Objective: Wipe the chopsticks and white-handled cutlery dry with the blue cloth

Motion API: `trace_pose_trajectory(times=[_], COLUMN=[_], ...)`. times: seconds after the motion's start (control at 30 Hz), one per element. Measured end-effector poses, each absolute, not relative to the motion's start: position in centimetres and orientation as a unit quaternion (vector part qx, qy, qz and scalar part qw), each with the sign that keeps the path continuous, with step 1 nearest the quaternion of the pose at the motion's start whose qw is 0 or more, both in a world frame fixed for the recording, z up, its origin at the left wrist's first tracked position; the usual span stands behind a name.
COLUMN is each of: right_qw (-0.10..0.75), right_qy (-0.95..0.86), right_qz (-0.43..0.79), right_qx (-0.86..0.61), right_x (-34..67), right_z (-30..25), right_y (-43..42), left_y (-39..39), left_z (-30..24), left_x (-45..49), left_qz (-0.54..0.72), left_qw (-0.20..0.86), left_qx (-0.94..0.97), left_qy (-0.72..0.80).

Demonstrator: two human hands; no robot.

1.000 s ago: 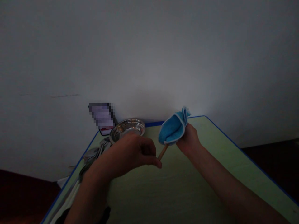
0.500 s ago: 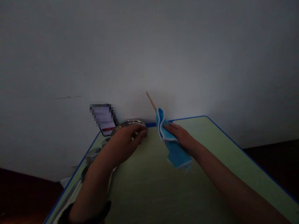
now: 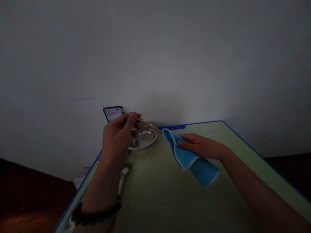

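My left hand (image 3: 118, 137) is raised above the table with its fingers pinched round a thin wooden chopstick (image 3: 148, 124). The stick slants from the phone side down to the right, and its far end goes into a blue cloth (image 3: 191, 160). My right hand (image 3: 201, 146) grips that cloth, which hangs down from the fingers over the green table (image 3: 157, 194). Just behind my left hand lies a shiny steel plate (image 3: 145, 139).
A phone (image 3: 112, 113) with a lit screen leans against the white wall behind the plate. A fork (image 3: 124, 173) and other cutlery lie along the table's left, blue-trimmed edge. A dark bead bracelet circles my left wrist. The floor on both sides is dark.
My left hand left the plate's rim and took hold of the chopstick. The stick swung from pointing up to slanting leftward. My right hand with the cloth shifted slightly right.
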State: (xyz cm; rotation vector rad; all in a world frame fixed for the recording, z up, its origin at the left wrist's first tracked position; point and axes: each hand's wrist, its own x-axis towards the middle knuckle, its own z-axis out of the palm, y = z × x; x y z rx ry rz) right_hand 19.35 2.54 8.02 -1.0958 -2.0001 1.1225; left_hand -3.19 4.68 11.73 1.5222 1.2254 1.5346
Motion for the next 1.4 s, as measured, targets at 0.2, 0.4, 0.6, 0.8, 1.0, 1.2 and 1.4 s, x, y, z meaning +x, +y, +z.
trace_pose_trajectory(times=[0.2,0.4,0.6,0.8,1.0,1.2,1.4], right_qw=[0.159,0.183,0.258,0.254,0.347,0.625,0.769], right_qy=[-0.792,-0.795,-0.788,-0.760,-0.683,-0.357,-0.133], right_qz=[0.384,0.414,0.405,0.443,0.513,0.592,0.532], right_qx=[-0.448,-0.404,-0.385,-0.402,-0.387,-0.363,-0.330], right_x=[22.3,20.2,19.2,19.4,18.6,18.6,18.2], right_z=[10.0,9.5,9.3,9.0,8.6,8.0,7.1], right_y=[2.2,2.1,2.0,2.3,2.2,3.7,5.0], left_y=[5.1,4.2,3.7,4.0,4.1,4.8,2.9], left_z=[11.8,11.8,11.7,11.8,11.1,9.6,9.4], left_x=[-3.9,-2.4,-0.8,-1.4,-0.5,-0.3,1.4], left_qz=[0.604,0.479,0.405,0.481,0.421,0.351,0.090], left_qw=[0.357,0.377,0.369,0.374,0.364,0.411,0.479], left_qx=[0.559,0.664,0.740,0.646,0.691,0.712,0.806], left_qy=[0.443,0.433,0.390,0.460,0.461,0.448,0.336])
